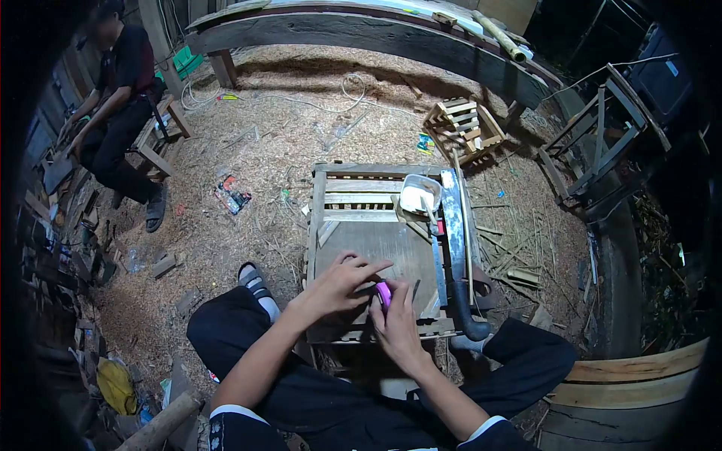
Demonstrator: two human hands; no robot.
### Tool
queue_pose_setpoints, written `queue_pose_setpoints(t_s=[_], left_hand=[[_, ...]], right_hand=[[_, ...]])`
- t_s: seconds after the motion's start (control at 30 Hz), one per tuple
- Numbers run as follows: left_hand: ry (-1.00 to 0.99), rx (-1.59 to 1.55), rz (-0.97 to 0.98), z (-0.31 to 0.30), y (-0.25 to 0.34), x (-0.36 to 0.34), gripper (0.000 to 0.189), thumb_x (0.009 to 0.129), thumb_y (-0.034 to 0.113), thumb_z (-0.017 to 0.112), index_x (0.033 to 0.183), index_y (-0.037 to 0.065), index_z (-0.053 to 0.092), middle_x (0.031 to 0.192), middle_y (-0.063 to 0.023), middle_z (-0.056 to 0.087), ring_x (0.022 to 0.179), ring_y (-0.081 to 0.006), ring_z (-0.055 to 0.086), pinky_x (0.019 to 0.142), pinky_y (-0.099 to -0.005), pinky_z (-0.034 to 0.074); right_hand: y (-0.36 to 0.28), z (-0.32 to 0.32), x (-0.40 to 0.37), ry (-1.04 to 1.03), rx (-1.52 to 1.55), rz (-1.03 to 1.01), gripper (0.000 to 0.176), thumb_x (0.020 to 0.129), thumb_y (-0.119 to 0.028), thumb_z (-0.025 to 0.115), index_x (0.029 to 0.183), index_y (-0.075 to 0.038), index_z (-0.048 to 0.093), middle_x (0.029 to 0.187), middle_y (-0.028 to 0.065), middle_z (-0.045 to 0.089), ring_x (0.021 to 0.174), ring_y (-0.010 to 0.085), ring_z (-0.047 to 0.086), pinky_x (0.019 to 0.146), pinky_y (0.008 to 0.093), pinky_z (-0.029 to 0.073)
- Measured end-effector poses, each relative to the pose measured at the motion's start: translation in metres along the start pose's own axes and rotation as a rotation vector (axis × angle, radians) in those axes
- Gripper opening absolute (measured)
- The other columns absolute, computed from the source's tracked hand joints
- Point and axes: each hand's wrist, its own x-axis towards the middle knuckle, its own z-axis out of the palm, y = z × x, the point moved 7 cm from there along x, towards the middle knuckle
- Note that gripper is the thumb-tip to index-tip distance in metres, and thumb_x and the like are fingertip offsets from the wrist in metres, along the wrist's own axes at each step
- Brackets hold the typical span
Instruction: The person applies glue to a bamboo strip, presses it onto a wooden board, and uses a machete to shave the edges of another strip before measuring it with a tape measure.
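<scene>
My right hand [397, 328] grips a small purple object [384, 295] with dark parts, whose kind I cannot make out. Close beside it, my left hand [340, 287] has its fingers bent over the object's dark end, the index finger reaching to the right; what they pinch is hidden. A thin dark stick [416, 291] shows by my right fingers. Both hands are above a low slatted wooden table [361, 240] with a board on top. To their right lies a large machete [454, 233] with a curved black handle. A white plastic tub [420, 194] of white stuff, with a stick in it, stands behind.
A wooden slatted crate [465, 129] lies beyond the table on shavings. Further back runs a long workbench [361, 34]. Someone in dark clothes [124, 105] sits on a bench at the left. Cut sticks [526, 248] litter the right; planks [639, 372] lie lower right.
</scene>
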Motion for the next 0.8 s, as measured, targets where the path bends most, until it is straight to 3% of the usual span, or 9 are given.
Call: queue_pose_setpoints(t_s=[0.17, 0.23, 0.37, 0.47, 0.57, 0.67, 0.73, 0.8], left_hand=[[0.156, 0.118, 0.118, -0.006, 0.006, 0.0, 0.064, 0.087, 0.011, 0.076, 0.147, 0.011, 0.057, 0.108, -0.0115, 0.072, 0.105, -0.0293, 0.068, 0.111, -0.0469, 0.04], [0.264, 0.201, 0.175, -0.008, 0.008, -0.003, 0.056, 0.084, 0.013, 0.076, 0.139, 0.01, 0.064, 0.103, -0.0099, 0.073, 0.104, -0.0247, 0.068, 0.109, -0.0453, 0.042], [0.292, 0.284, 0.217, -0.001, 0.006, -0.008, 0.052, 0.082, 0.015, 0.075, 0.134, 0.008, 0.068, 0.1, -0.0073, 0.073, 0.102, -0.0201, 0.069, 0.108, -0.0451, 0.043], [0.283, 0.34, 0.18, -0.006, 0.011, -0.01, 0.047, 0.08, 0.017, 0.074, 0.127, 0.012, 0.072, 0.098, -0.0039, 0.073, 0.101, -0.0178, 0.068, 0.108, -0.0466, 0.043], [0.23, 0.408, 0.249, -0.007, 0.017, -0.007, 0.043, 0.078, 0.016, 0.076, 0.121, 0.015, 0.075, 0.095, -0.0005, 0.074, 0.1, -0.0175, 0.068, 0.108, -0.0492, 0.042], [0.34, 0.451, 0.152, -0.02, 0.006, -0.003, 0.038, 0.076, 0.015, 0.078, 0.115, 0.017, 0.077, 0.092, 0.0007, 0.075, 0.098, -0.0179, 0.068, 0.109, -0.051, 0.039], [0.41, 0.45, -0.016, -0.034, -0.013, -0.001, 0.036, 0.075, 0.014, 0.08, 0.111, 0.016, 0.077, 0.09, 0.0, 0.075, 0.099, -0.0188, 0.067, 0.11, -0.0512, 0.037], [0.415, 0.442, -0.023, -0.032, -0.017, 0.002, 0.028, 0.076, 0.014, 0.079, 0.104, 0.017, 0.078, 0.088, 0.0001, 0.075, 0.102, -0.0198, 0.066, 0.11, -0.0502, 0.036]], right_hand=[[-0.002, -0.005, 0.008, 0.033, 0.02, 0.008, 0.046, 0.101, -0.009, 0.063, 0.135, 0.007, 0.038, 0.127, 0.0312, 0.049, 0.115, 0.05, 0.055, 0.099, 0.0535, 0.047], [-0.005, -0.008, 0.009, 0.035, 0.065, 0.005, 0.045, 0.101, -0.01, 0.063, 0.136, 0.006, 0.039, 0.128, 0.0303, 0.049, 0.116, 0.0485, 0.055, 0.1, 0.0525, 0.046], [-0.013, -0.011, 0.006, 0.026, 0.047, -0.006, 0.044, 0.101, -0.008, 0.063, 0.135, 0.006, 0.039, 0.128, 0.0304, 0.049, 0.115, 0.0494, 0.054, 0.101, 0.0528, 0.045], [-0.019, -0.011, -0.005, -0.043, -0.011, 0.022, 0.046, 0.099, -0.007, 0.062, 0.138, 0.005, 0.04, 0.128, 0.0313, 0.048, 0.113, 0.0515, 0.055, 0.098, 0.0545, 0.048], [-0.02, -0.014, -0.011, -0.017, -0.004, 0.089, 0.052, 0.096, -0.006, 0.063, 0.144, -0.002, 0.044, 0.124, 0.0306, 0.05, 0.107, 0.0545, 0.062, 0.087, 0.057, 0.056], [-0.024, -0.013, -0.016, -0.141, -0.031, 0.123, 0.052, 0.093, -0.007, 0.067, 0.141, -0.002, 0.049, 0.123, 0.0299, 0.051, 0.101, 0.0542, 0.064, 0.085, 0.0571, 0.056], [-0.027, -0.012, -0.021, -0.175, -0.056, 0.11, 0.057, 0.09, -0.012, 0.073, 0.141, -0.002, 0.05, 0.122, 0.0308, 0.05, 0.096, 0.0549, 0.065, 0.08, 0.0591, 0.056], [-0.026, -0.013, -0.023, -0.175, -0.082, 0.125, 0.058, 0.087, -0.016, 0.076, 0.138, -0.002, 0.052, 0.119, 0.0304, 0.05, 0.094, 0.0548, 0.065, 0.078, 0.0593, 0.056]])
